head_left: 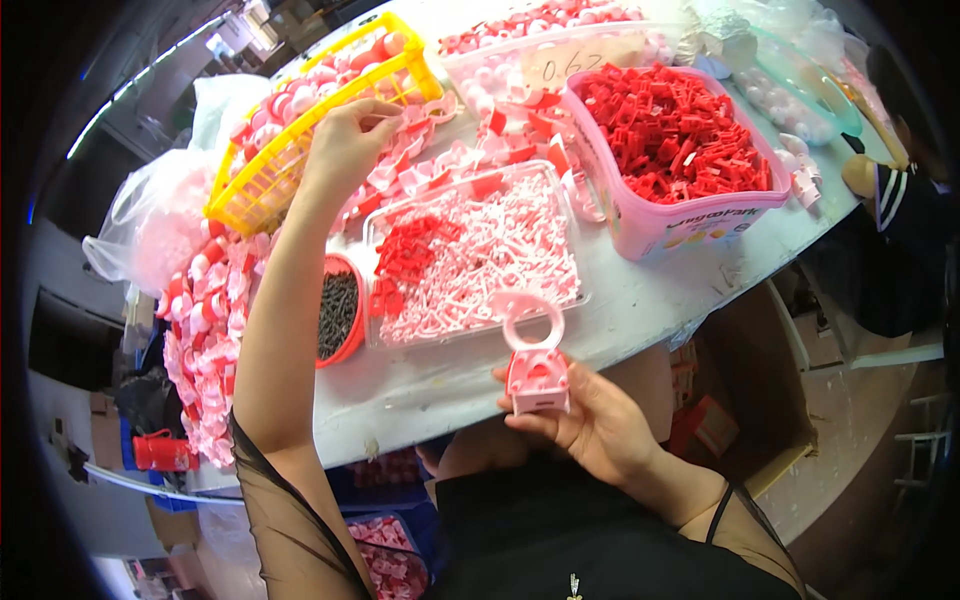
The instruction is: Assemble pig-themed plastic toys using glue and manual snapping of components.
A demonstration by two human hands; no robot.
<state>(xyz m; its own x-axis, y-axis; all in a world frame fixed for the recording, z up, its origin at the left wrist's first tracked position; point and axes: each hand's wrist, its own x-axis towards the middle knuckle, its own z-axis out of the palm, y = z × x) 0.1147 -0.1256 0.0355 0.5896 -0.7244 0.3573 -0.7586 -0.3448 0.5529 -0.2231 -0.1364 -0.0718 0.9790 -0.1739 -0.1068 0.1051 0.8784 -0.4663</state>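
In front of my body, my right hand (605,425) pinches a small pink plastic part (540,380) with a round ring on top and a boxy base with red inside. My left hand (345,145) reaches across the table beside the yellow basket (255,190), which holds pink and red parts. Its fingers are curled together above loose pink pieces (440,170), and what is between them, if anything, is hidden. Between my hands, a clear tray (475,335) holds small pale pink pieces and a patch of red ones. My left forearm partly covers a red bowl of dark screws (337,305).
A pink tub (640,225) heaped with red pieces stands to the right. More pink and red parts (205,370) pile along the table's left edge. Behind are a clear bin (490,75) and plastic bags (145,220). Another person (890,230) is at far right, above a cardboard box (775,400).
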